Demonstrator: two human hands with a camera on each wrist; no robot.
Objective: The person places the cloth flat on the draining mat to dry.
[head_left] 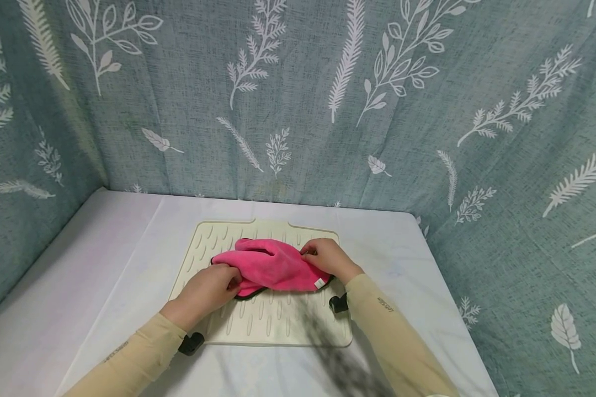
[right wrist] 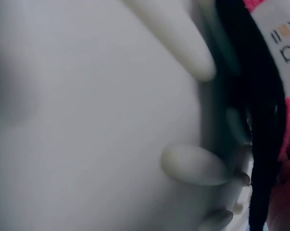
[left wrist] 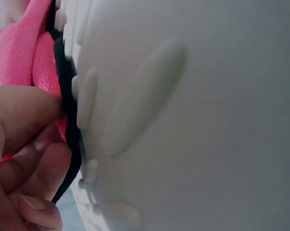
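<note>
Counting one pink cloth (head_left: pixel 278 267) with one white label (head_left: pixel 319 283), one ribbed cream mat (head_left: pixel 223 331) under it with well over a dozen raised ridges, and two hands: one left hand (head_left: pixel 205 293), one right hand (head_left: pixel 330 259). Also logging two beige sleeves, left (head_left: pixel 134 353) and right (head_left: pixel 397 336), with one line of lettering visible on each, plus two black units, one by each wrist (head_left: pixel 192 343) (head_left: pixel 339 303). Adding one white table (head_left: pixel 402 264), three sides of fabric (head_left: pixel 303 138), well over a dozen printed leaf motifs.
</note>
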